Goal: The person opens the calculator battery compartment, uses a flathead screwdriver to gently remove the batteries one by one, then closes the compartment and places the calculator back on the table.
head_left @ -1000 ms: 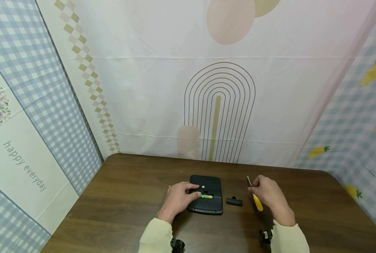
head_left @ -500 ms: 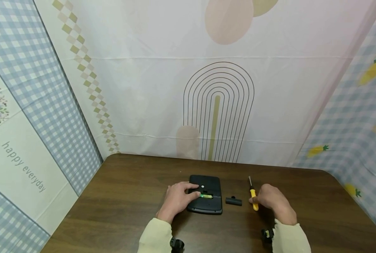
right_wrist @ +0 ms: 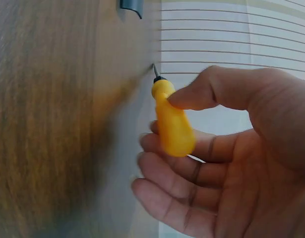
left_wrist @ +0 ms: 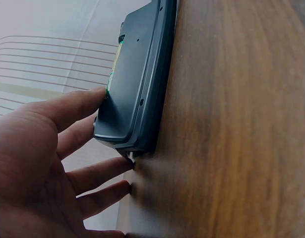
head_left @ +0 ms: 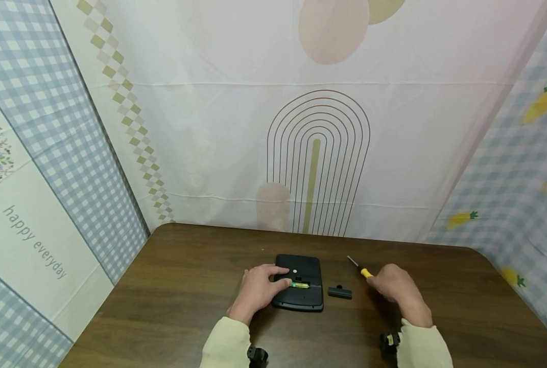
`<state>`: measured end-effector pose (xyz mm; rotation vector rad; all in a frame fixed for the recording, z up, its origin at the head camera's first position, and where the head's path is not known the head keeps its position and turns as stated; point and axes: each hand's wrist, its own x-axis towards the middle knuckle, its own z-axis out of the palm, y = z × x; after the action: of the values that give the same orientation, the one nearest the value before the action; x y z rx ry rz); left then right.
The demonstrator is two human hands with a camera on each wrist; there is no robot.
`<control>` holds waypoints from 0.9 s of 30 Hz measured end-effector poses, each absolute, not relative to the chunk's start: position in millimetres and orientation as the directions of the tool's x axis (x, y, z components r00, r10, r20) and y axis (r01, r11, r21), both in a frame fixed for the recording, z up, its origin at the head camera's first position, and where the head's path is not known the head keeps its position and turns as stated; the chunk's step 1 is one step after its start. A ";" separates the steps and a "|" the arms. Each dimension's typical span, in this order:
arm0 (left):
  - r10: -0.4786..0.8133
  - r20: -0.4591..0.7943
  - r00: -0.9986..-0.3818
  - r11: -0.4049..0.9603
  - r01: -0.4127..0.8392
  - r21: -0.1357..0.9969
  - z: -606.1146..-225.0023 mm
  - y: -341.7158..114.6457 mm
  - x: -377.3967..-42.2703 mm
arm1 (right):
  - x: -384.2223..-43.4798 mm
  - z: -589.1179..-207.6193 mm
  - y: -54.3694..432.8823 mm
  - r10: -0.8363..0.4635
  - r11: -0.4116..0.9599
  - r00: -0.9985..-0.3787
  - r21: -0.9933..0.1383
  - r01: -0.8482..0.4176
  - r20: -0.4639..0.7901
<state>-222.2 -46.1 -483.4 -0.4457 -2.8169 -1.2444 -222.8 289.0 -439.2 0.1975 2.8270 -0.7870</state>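
A black flat device [head_left: 307,299], which looks like a calculator lying face down, has a slim green-and-yellow battery [head_left: 300,284] in its uncovered compartment. The left hand [head_left: 259,289] rests at its left side with fingers fairly straight. Its thumb touches the battery's left end, and the index finger lies on the casing. In the left wrist view the other fingertips reach the table beside the device's edge. The right hand [head_left: 395,286] pinches a yellow-handled screwdriver [right_wrist: 174,124] between thumb and fingers, its metal shaft pointing away and to the left.
A small black battery cover [head_left: 340,293] with a tab lies on the brown wooden table [head_left: 195,286], between the device and the right hand. Patterned cloths [head_left: 209,128] hang behind the table and at both sides.
The screwdriver swung from tip-forward to tip-left, and the right hand slid from its shaft to its yellow handle. The left hand, device and cover stay in place.
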 end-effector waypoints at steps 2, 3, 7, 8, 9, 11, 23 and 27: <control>0.248 0.142 -0.958 0.641 0.272 0.717 -483.6 -46.1 -222.5 | -222.7 -437.8 289.9 0.085 0.834 -0.974 -0.521 0.184 -0.209; 0.247 0.143 -0.958 0.642 0.272 0.717 -483.7 -46.2 -222.6 | -222.5 -436.9 290.3 0.085 0.829 -0.975 -0.529 0.183 -0.203; 0.246 0.143 -0.959 0.643 0.271 0.717 -483.4 -46.2 -222.7 | -222.0 -434.8 291.9 0.084 0.818 -0.977 -0.547 0.180 -0.195; 0.246 0.143 -0.959 0.642 0.271 0.717 -483.2 -46.2 -222.7 | -221.9 -434.6 292.3 0.083 0.817 -0.977 -0.549 0.179 -0.195; 0.246 0.143 -0.959 0.642 0.272 0.717 -483.1 -46.2 -222.6 | -221.8 -434.5 292.7 0.082 0.817 -0.977 -0.549 0.178 -0.195; 0.247 0.145 -0.958 0.641 0.273 0.717 -482.8 -46.2 -222.5 | -221.8 -434.4 293.9 0.081 0.816 -0.978 -0.550 0.177 -0.193; 0.248 0.136 -0.959 0.653 0.270 0.708 -483.9 -46.7 -223.1 | -221.9 -419.4 300.3 0.120 0.816 -0.981 -0.549 0.184 -0.150; 0.246 0.137 -0.959 0.654 0.269 0.707 -485.3 -46.9 -223.6 | -221.1 -414.2 301.6 0.133 0.808 -0.986 -0.565 0.167 -0.101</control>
<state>-223.6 -46.9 -485.3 -0.4414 -2.8300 -1.2181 -221.1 301.6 -414.2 0.2441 2.9334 -0.9255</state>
